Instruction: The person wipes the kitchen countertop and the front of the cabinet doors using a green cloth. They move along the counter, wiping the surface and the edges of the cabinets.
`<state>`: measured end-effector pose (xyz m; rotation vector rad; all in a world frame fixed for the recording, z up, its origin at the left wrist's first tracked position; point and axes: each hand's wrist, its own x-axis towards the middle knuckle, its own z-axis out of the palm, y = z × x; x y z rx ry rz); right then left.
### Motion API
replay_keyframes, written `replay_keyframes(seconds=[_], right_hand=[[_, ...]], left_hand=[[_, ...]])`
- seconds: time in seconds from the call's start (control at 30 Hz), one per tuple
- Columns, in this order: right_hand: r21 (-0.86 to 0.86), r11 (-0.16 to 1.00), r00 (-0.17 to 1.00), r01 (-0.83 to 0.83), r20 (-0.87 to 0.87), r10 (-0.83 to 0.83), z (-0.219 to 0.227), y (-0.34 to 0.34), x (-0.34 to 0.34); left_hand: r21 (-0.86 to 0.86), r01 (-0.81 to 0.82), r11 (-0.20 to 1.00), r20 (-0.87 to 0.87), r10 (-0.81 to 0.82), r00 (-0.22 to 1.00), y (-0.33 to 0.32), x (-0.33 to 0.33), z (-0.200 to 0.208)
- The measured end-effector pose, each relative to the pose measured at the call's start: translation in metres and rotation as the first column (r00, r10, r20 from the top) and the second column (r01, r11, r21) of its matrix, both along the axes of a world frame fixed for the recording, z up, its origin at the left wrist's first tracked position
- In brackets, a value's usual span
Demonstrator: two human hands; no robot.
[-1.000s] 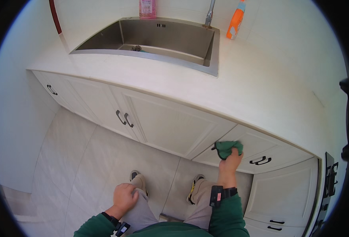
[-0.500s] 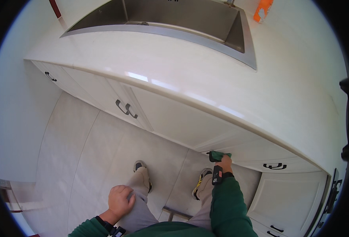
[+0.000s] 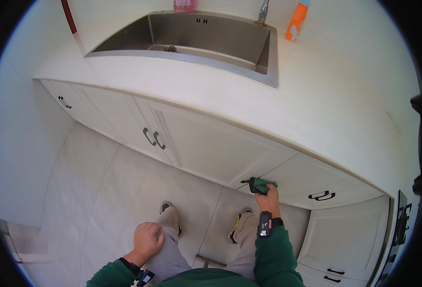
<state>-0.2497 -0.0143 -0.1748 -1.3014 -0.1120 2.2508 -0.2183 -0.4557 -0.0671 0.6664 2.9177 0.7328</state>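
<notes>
My right hand (image 3: 269, 197) reaches forward to the white lower cabinet door (image 3: 211, 143), its fingers closed on a green cloth (image 3: 263, 185). The cloth has a dark patch or underside at its left, beside a small black door handle (image 3: 245, 182). Whether the cloth touches that handle, I cannot tell. Over my left knee rests my left hand (image 3: 148, 239), with nothing in it and its fingers laid over the trouser leg.
Above the cabinets runs a white countertop (image 3: 316, 119) with a steel sink (image 3: 273, 62). A faucet (image 3: 263, 13), an orange bottle (image 3: 296, 21) and a pink container (image 3: 184, 5) stand behind it. More black handles (image 3: 153, 139) jut from the doors. Grey tiles (image 3: 125, 191) cover the floor.
The view has tilted up, showing more of the sink and the pink container. My right hand and the cloth have shifted slightly along the door; my left hand stays on the knee.
</notes>
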Motion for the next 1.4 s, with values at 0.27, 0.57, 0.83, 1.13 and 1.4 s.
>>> replay_keyframes(seconds=[0.27, 0.57, 0.83, 1.13, 1.4], right_hand=[[0.163, 0.984, 0.968, -0.069, -0.227, 0.105, 0.156, -0.033, -0.003], [0.351, 0.936, 0.966, -0.028, -0.230, 0.115, 0.144, -0.052, -0.012], [0.122, 0.989, 0.991, -0.079, 0.116, 0.064, 0.024, -0.058, -0.036], [0.131, 0.864, 0.816, -0.486, 0.422, 0.395, -0.112, -0.042, -0.039], [-0.101, 0.982, 0.979, -0.162, 0.105, 0.173, -0.106, -0.043, -0.040]], left_hand=[[0.030, -0.026, 0.999, -0.056, 0.027, 0.998, 0.003, 0.006, -0.005], [0.020, -0.042, 0.999, -0.039, 0.043, 0.998, -0.001, 0.004, -0.010], [0.000, -0.022, 1.000, 0.004, 0.022, 1.000, -0.009, -0.004, -0.008], [-0.012, -0.009, 1.000, 0.062, 0.010, 0.998, -0.016, -0.012, -0.003], [-0.005, -0.008, 1.000, 0.047, 0.008, 0.999, -0.017, -0.010, 0.000]])
